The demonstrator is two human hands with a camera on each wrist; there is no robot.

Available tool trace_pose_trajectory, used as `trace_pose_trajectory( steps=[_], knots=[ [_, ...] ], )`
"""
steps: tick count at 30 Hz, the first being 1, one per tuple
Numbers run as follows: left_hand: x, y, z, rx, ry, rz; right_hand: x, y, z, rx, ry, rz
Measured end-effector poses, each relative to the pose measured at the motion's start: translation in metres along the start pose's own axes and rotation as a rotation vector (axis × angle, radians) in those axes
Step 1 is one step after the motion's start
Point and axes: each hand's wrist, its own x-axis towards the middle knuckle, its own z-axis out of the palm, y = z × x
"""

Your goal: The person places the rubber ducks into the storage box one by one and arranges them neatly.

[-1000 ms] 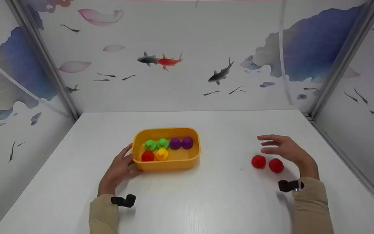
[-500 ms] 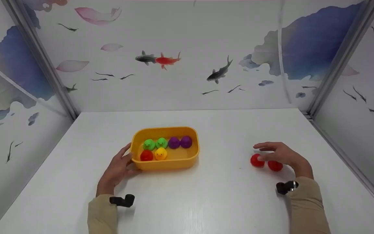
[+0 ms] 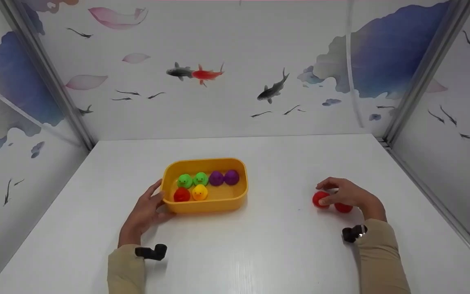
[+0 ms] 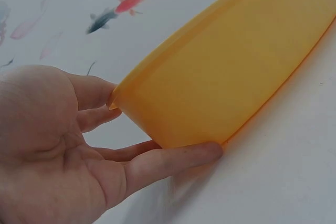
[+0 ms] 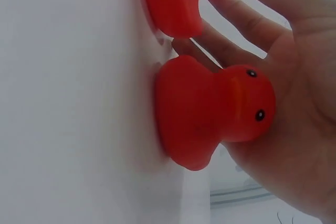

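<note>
My left hand (image 3: 144, 211) rests against the left end of a yellow plastic basket (image 3: 214, 206), with the thumb along its near wall and fingertips at the rim. Inside sit two green ducks (image 3: 185, 180), two purple ones, a red duck (image 3: 181, 195) and a yellow duck (image 3: 199, 192). On the right, my right hand (image 3: 351, 194) pinches a red rubber duck (image 3: 317, 199) between thumb and fingers, low over the table. A second red duck (image 5: 194, 111) stands under the palm, its face showing in the right wrist view; the hand partly covers it in the head view.
A white table (image 3: 235, 249) carries everything. Printed panels with fish and petals stand behind it (image 3: 235, 114) and at both sides. Metal posts (image 3: 418, 77) mark the corners. A small black camera (image 3: 351, 234) is strapped at each wrist.
My right hand has come down and left from above the red ducks, and its thumb and fingers have closed round the left one. My left hand stays at the basket; the whole view shifts slightly.
</note>
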Motion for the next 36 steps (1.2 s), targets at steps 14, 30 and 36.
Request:
trace_pose_trajectory(
  steps=[14,30,36],
  knots=[
    [0.002,-0.001,0.001,-0.004,0.004,-0.003,0.001,-0.018,0.000,-0.013,0.032,0.024],
    [0.001,0.001,0.001,-0.028,0.001,0.001,-0.009,-0.090,0.001,0.067,0.284,-0.105],
    [0.001,0.000,0.002,-0.020,0.000,-0.006,-0.004,-0.106,0.013,0.126,0.278,-0.209]
  ],
)
